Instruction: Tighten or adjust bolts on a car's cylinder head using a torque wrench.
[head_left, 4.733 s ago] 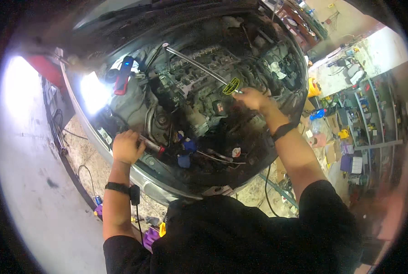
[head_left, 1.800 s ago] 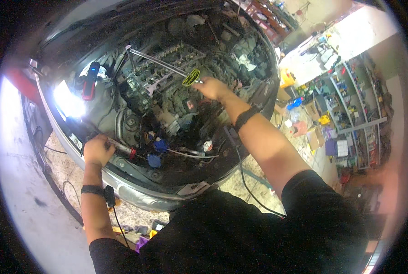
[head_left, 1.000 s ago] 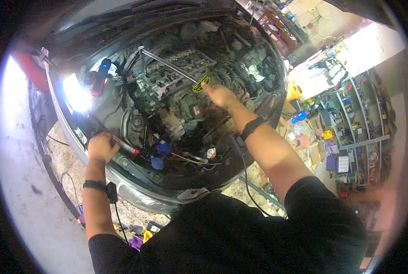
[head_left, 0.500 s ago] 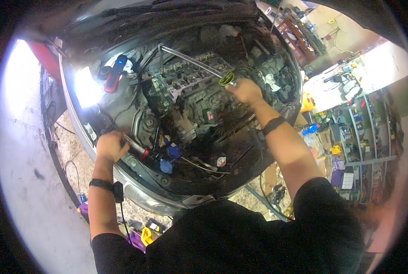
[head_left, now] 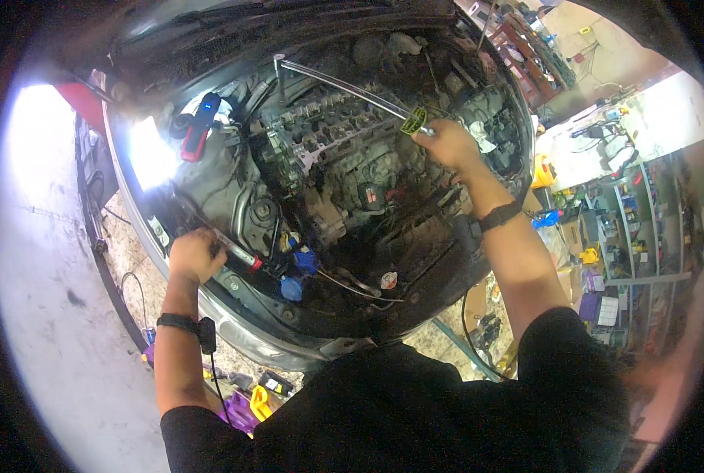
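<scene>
Wrench point(head_left: 346, 89) spans above the engine point(head_left: 338, 135), long axis oblique: head far L, pointing away from the person; handle nearer, to the R. Upright bar point(head_left: 281, 83) drops from the head toward the engine's L end; whether its foot is seated, can't tell. R hand point(head_left: 450, 145) has its fingers wrapped round the handle end, just past the yellow/black plate point(head_left: 414, 121). L hand point(head_left: 195, 255) is well apart, fingers curled at a silver tube point(head_left: 237, 250) w/ red end; actual grip on it hidden, can't tell.

Handling, my guess: wrench is steel, so fairly heavy for its length, stiff in the hand though the shaft may flex a bit under load; prob. slick if oily. Plate looks the delicate part, so keep fingers off it. Best hold: handle end, approx. where R hand is, w/ head steadied over the bar.
</scene>
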A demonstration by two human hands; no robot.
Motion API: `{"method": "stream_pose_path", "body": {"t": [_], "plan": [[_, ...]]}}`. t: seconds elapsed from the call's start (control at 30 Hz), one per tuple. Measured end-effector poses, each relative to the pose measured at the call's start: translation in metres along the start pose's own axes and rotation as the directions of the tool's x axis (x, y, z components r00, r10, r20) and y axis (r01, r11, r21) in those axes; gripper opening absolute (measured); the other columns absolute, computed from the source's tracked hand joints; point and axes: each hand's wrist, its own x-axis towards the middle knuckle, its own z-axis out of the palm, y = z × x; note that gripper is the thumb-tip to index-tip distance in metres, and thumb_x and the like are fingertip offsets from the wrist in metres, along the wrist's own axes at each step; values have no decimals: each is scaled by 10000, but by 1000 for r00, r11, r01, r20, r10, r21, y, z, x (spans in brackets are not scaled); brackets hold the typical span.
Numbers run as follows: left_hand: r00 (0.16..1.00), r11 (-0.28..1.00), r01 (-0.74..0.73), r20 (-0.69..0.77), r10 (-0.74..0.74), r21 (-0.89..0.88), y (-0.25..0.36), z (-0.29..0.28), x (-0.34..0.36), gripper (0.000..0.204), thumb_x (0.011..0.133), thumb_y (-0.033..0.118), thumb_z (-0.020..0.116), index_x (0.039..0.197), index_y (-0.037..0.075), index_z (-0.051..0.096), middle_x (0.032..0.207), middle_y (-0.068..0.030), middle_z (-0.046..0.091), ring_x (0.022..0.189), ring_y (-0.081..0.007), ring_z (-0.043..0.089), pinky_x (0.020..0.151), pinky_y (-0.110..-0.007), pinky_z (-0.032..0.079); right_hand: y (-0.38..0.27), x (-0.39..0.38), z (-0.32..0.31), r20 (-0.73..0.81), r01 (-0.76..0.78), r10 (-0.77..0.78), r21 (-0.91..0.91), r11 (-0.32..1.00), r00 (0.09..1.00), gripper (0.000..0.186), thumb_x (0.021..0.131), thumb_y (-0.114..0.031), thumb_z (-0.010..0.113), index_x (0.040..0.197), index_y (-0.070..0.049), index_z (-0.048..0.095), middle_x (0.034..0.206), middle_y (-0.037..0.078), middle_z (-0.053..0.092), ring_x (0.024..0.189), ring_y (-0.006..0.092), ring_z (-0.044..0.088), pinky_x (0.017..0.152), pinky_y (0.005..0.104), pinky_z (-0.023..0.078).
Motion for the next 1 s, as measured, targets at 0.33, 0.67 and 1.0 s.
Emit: {"method": "stream_pose_path", "body": {"t": [0.33,0.67,1.0], "plan": [[1000,1000,12,-4,-12,-9,5,-4,-2,341,722,371,644,859,61,681,919,-138,668,856,-356,647,755,-459,522,62,-135,71,388,-464,266,625,628,883,423,906,-469,653,783,-65,627,621,33,558,545,175,516,520,355,416],[998,997,23,49,-27,72,15,-7,3,368,733,376,644,917,62,692,973,-152,674,911,-359,646,796,-453,522,64,-173,134,670,-703,218,692,162,710,297,938,-395,642,841,-175,467,550,-76,331,433,72,268,410,283,183],[997,996,44,60,-49,82,11,-1,1,324,733,352,634,882,68,682,925,-143,675,904,-349,647,787,-455,518,70,-171,163,696,-718,176,676,167,696,345,949,-370,632,763,-145,449,566,-40,380,458,92,306,431,289,231]]}}
